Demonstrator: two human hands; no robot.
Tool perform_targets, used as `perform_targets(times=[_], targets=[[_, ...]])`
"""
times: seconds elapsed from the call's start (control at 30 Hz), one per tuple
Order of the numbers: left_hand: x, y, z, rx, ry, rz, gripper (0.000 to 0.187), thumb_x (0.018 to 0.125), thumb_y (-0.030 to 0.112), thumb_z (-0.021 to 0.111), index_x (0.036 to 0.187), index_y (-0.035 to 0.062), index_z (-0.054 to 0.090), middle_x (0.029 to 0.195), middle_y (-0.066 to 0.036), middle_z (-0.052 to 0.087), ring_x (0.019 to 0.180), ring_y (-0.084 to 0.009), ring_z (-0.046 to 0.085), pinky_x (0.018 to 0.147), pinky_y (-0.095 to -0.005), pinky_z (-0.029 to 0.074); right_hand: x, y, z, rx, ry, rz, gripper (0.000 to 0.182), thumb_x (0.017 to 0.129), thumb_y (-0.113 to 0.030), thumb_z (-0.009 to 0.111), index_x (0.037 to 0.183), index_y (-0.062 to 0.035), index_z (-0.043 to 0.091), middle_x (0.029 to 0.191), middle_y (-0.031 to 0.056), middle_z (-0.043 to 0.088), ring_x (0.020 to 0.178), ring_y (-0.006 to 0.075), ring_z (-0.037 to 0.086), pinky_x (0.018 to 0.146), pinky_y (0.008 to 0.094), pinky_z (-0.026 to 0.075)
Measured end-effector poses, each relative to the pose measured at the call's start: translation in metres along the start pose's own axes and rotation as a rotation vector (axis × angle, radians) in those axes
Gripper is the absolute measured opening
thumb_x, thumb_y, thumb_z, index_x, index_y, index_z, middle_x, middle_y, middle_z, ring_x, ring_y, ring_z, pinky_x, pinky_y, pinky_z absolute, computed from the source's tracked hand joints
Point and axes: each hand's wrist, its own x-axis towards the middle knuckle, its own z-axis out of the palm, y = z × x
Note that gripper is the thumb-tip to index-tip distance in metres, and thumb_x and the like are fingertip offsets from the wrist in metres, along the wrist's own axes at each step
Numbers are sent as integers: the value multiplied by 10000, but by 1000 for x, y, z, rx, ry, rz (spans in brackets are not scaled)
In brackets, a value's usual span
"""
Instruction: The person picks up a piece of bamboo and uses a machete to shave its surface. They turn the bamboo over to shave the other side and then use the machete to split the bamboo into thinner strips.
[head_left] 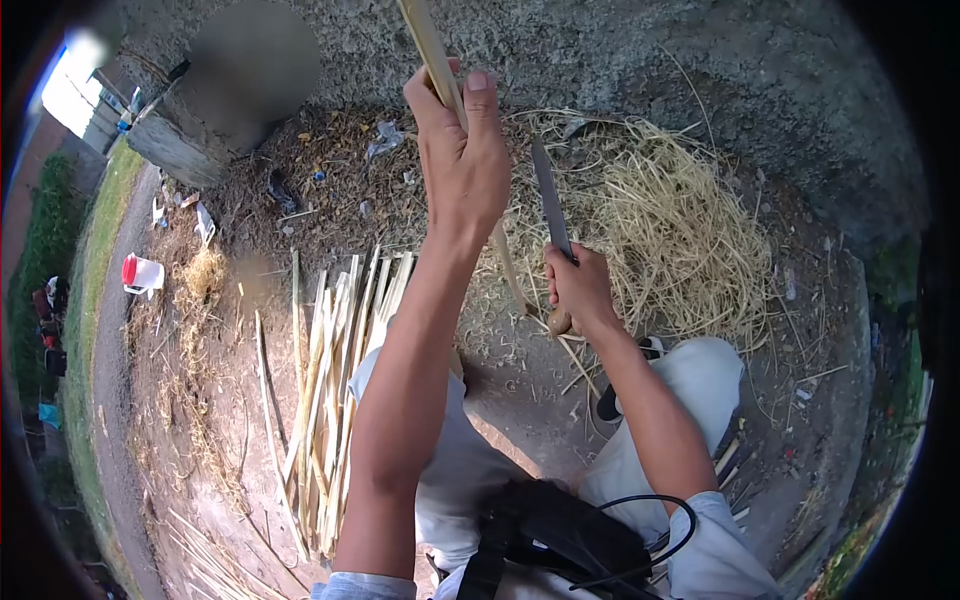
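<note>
My left hand (462, 160) is raised in front of me, its fingers wrapped round a long, pale bamboo strip (428, 45). The strip runs past the top edge of the view, and its lower end slants down below the wrist towards the ground. To the right and lower, my right hand (582, 288) grips a knife (550, 195) by its wooden handle, whose rounded end shows under the fist. The long, dark blade points up and away from me, apart from the strip in this view. A tangled heap of pale shavings (685, 235) lies beyond my right hand.
A bundle of split bamboo strips (335, 400) lies on the ground left of my legs. More thin strips (215, 565) are at the lower left. A rough wall (600, 60) stands ahead. A white-and-red bucket (145, 275) sits far left, with scattered litter around.
</note>
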Motion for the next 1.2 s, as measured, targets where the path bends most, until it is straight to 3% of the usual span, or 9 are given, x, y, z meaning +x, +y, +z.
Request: perform_targets(times=[0.17, 0.27, 0.43, 0.6, 0.73, 0.9, 1.0, 1.13, 1.2], targets=[[-7, 21, -10, -45, -56, -81, 229, 1024, 236, 512, 1079, 62, 373, 870, -80, 522, 663, -147, 593, 668, -305, 526, 25, 39, -11, -366, 79, -159, 225, 954, -204, 621, 946, 20, 646, 626, 35, 588, 520, 95, 572, 461, 256, 442], [-5, 10, -16, -223, 1, -76, 170, 969, 118, 529, 1044, 65, 386, 874, -106, 541, 641, -179, 584, 643, -332, 543, -2, 11, -9, -226, -45, 150, 214, 946, -188, 626, 957, 23, 657, 642, 43, 616, 527, 90, 589, 465, 251, 445], [0, -3, -26, -545, 26, -158, 328, 668, 106, 447, 983, 21, 479, 822, -136, 524, 602, -176, 486, 555, -290, 433, -2, 13, -6, -534, -217, -46, 392, 985, -312, 561, 843, 35, 673, 588, 59, 591, 496, 144, 575, 526, 337, 464], [-1, 4, -25, -507, 40, -214, 104, 794, 126, 498, 850, 42, 474, 726, -95, 490, 567, -137, 461, 501, -269, 366, -28, 4, 15, -494, -95, -180, 450, 984, -365, 545, 793, 27, 656, 587, 134, 594, 551, 269, 618, 567, 417, 470], [-3, 11, -13, -207, 38, -145, 251, 942, 174, 543, 727, 63, 477, 567, 22, 425, 474, -59, 360, 441, -229, 279, -39, 38, 20, -599, -184, -185, 394, 956, -328, 588, 785, 21, 651, 613, 172, 620, 594, 332, 648, 597, 453, 485], [0, 8, -19, -343, 174, -238, 404, 965, 150, 515, 585, 98, 387, 487, 24, 375, 429, -56, 328, 413, -246, 234, -39, 27, 13, -636, -189, -104, 320, 920, -257, 630, 776, 29, 643, 640, 206, 632, 618, 353, 662, 603, 462, 488], [0, 6, -12, -287, 224, -185, 409, 958, 144, 517, 580, 103, 367, 489, 23, 378, 419, -55, 312, 405, -251, 216, -55, 18, 35, -557, -47, -260, 326, 936, -284, 634, 828, 18, 691, 562, 133, 607, 523, 233, 615, 540, 385, 464], [-3, 6, -12, -331, 186, -209, 363, 924, 136, 511, 595, 109, 361, 498, 20, 361, 424, -61, 311, 407, -252, 228, -38, 99, 46, -598, 42, -200, 340, 970, -265, 577, 832, 24, 693, 613, 160, 631, 550, 266, 621, 570, 416, 472], [-4, 5, -22, -366, 137, -235, 291, 885, 164, 503, 630, 112, 374, 515, 12, 335, 431, -75, 306, 405, -253, 244, -35, 90, 36, -585, -53, 36, 344, 970, -259, 570, 824, 33, 675, 628, 180, 629, 571, 315, 625, 583, 446, 471]])
